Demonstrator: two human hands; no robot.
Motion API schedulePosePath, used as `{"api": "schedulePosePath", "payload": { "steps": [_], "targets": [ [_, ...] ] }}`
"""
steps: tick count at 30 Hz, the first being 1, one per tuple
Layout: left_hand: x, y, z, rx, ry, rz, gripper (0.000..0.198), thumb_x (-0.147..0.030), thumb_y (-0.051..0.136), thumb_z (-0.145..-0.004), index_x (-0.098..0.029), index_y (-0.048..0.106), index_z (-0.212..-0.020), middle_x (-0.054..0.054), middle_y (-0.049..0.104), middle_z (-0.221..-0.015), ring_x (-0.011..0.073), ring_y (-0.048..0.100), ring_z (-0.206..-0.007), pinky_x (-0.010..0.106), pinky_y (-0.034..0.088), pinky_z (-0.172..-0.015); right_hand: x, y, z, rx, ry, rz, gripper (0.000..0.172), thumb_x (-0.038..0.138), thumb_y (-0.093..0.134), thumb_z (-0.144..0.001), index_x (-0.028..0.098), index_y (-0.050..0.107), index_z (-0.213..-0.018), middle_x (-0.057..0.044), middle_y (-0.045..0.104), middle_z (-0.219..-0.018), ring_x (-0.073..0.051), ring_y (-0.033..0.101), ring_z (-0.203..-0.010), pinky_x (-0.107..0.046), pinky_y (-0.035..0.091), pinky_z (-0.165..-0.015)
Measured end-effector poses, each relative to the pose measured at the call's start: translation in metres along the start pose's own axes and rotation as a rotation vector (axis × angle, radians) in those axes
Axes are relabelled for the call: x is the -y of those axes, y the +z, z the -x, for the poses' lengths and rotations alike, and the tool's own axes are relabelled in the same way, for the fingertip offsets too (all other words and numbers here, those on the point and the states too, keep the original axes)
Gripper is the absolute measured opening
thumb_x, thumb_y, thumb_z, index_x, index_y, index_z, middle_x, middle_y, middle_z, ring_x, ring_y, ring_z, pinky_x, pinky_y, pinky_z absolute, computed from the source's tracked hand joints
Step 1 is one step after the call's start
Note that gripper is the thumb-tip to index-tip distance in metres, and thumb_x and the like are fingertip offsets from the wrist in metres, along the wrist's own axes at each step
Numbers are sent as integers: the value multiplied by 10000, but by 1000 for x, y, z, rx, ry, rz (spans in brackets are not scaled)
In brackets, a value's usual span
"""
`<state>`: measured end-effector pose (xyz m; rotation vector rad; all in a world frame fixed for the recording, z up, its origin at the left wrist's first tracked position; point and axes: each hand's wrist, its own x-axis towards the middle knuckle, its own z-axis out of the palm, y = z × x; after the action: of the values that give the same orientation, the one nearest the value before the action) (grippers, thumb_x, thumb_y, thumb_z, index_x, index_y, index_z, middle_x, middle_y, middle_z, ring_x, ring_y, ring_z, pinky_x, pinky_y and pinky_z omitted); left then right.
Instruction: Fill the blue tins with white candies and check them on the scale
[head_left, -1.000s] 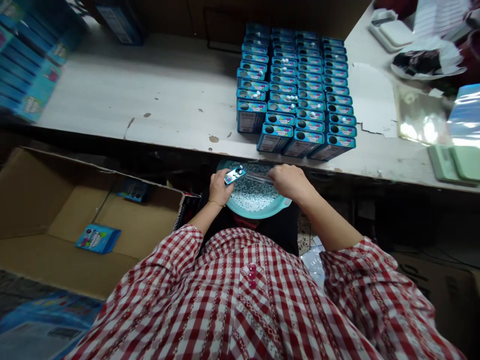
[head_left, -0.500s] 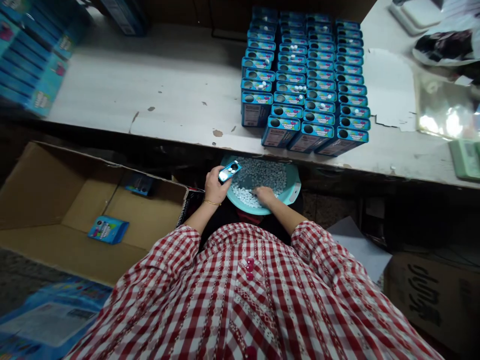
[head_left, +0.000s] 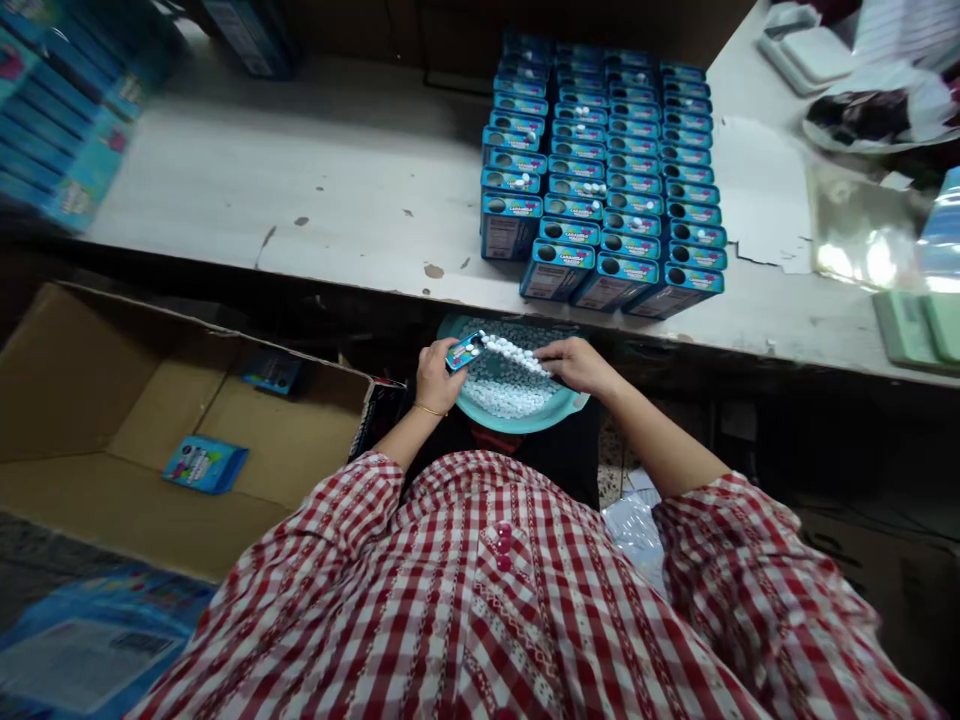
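Left grip point(head_left: 433, 378) clasps an open tin point(head_left: 459, 354) over a basin point(head_left: 517, 424); the right grip point(head_left: 581, 366) pinches what looks like a scoop of pellets point(head_left: 517, 353), not yet emptied; uncapped tins point(head_left: 577, 208) line the counter point(head_left: 360, 190).

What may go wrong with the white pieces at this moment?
The row of white pieces at the opening of the held blue container might spill into the bowl if the right hand tips. Also, loose pieces on top of the standing containers could roll off if someone bumps the table.
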<state>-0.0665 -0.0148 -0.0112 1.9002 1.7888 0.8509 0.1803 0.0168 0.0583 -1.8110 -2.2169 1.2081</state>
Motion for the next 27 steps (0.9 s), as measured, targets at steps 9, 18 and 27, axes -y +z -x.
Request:
{"api": "schedulePosePath", "payload": {
  "steps": [9, 18, 27],
  "targets": [
    [-7, 5, 1, 35, 124, -39, 331, -171, 574, -717, -176, 556, -1047, 89, 621, -1045, 249, 520, -953, 371, 410, -852, 97, -26, 4, 69, 43, 623, 319, 171, 502, -792, 127, 682, -1052, -182, 672, -1038, -266, 630, -983, -330, 463, -837],
    [6, -1, 6, -25, -58, 206, 347, -221, 639, -679, -200, 555, -1015, 43, 629, -977, 201, 567, -881, 328, 446, -807, 48, -37, 26, 28, 90, 576, 324, 190, 444, -812, 241, 698, -1007, -83, 689, -1034, -238, 623, -984, -316, 454, -824],
    [-7, 20, -2, 13, -108, 346, 325, -158, 619, -659, -195, 553, -976, 24, 631, -920, 172, 595, -819, 300, 466, -777, -17, 33, -1, 65, 278, 498, 340, 188, 420, -845, 266, 666, -1067, -88, 674, -1070, -232, 623, -996, -292, 462, -789]
  ]
}}
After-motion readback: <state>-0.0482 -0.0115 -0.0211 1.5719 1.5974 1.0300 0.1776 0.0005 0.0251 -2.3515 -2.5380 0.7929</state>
